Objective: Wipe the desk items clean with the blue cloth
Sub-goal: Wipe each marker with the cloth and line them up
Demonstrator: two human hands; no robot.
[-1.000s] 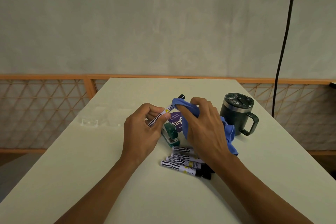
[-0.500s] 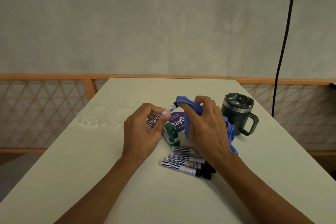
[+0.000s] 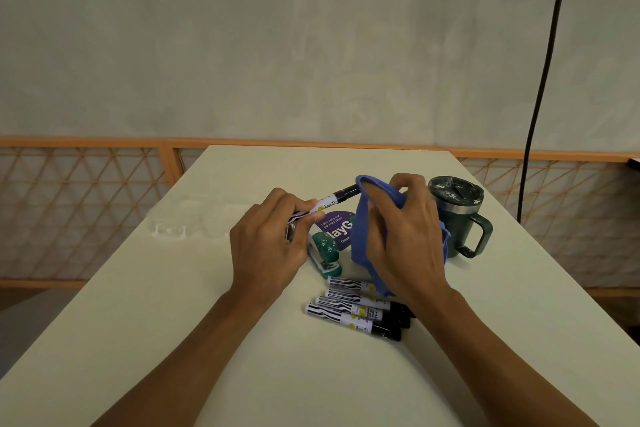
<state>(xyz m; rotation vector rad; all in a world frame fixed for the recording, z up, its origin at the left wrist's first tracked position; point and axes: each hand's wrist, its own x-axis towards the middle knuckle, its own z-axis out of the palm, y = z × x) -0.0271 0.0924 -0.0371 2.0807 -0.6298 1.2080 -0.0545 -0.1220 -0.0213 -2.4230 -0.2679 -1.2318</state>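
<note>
one white-and-black striped marker pen point(image 3: 341, 195) up off the pale table point(image 3: 173, 322), pinched by its barrel in the curled fingers of the left hand point(image 3: 266, 253), black capped end pointed across toward the right hand point(image 3: 405, 246). held level like that, probably, to leave the far end free for wiping.

gripping the soft blue cloth point(image 3: 362, 239) in the right hand, fingers and thumb curled through a fold of it, the fold's upper edge draped over the pen's black tip and the rest hanging down under the palm. judged as mid-wipe on this pen: cloth touching the tip only, striped barrel beside the left fingers bare.

just below the right wrist, lying side by side, several more striped marker pens point(image 3: 353, 314); wiped or not, cannot tell. under and between both hands, a green speckled stapler point(image 3: 325, 250) and a round purple printed card point(image 3: 334, 229), partly hidden by the cloth. just beyond the right knuckles, upright, a dark green lidded metal mug point(image 3: 457, 215), handle turned away from the hand; touching the cloth's hanging edge or not, cannot tell.

likely kept in one tight cluster to stay within easy reach of the cloth. worth minding: the hanging tail dragging over the stapler or nudging the loose pens.
</note>
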